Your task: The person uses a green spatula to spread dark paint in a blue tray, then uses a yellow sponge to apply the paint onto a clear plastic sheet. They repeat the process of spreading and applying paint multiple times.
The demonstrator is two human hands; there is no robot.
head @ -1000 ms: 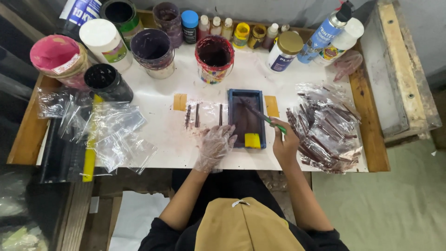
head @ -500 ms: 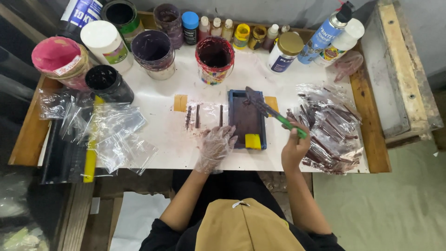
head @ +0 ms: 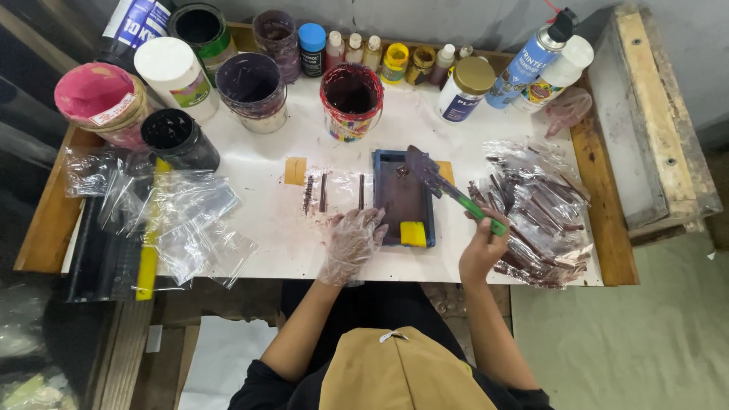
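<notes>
Spatula (head: 444, 184) with green handle and dark, paint-loaded blade sits in right hand (head: 480, 244), fist closed round the handle end; blade tip hangs over the top right corner of the blue tray (head: 404, 197), tilted up and away from the person

Left hand (head: 351, 241) wears a thin clear plastic glove, smeared, fingers spread flat on the white tabletop (head: 258, 228) against the tray's left edge. Holding nothing, just pinning the tray

Tray sits mid-table, filled with dark maroon paint, yellow block (head: 413, 233) at its near end. Three thin painted sticks (head: 323, 192) lie just left of it on a stained patch

Risks as I see them:
- blade is loaded and partly past the tray rim. Any drip lands on the tabletop or on the bagged painted sticks (head: 531, 220) just right of it
- grip is far back on the handle, long lever, poor tip control. A twitch could flick paint toward the open red-rimmed can (head: 351, 99) or the bottles behind
- glove looks slick with paint. If the palm slides, the tray shifts under the scraping stroke and slops over the low rim
- loose clear bags (head: 182, 220) at left are near the wet sticks. One nudge of the forearm and they pick up smears
- wet sticks are unrestrained, could roll into each other
</notes>
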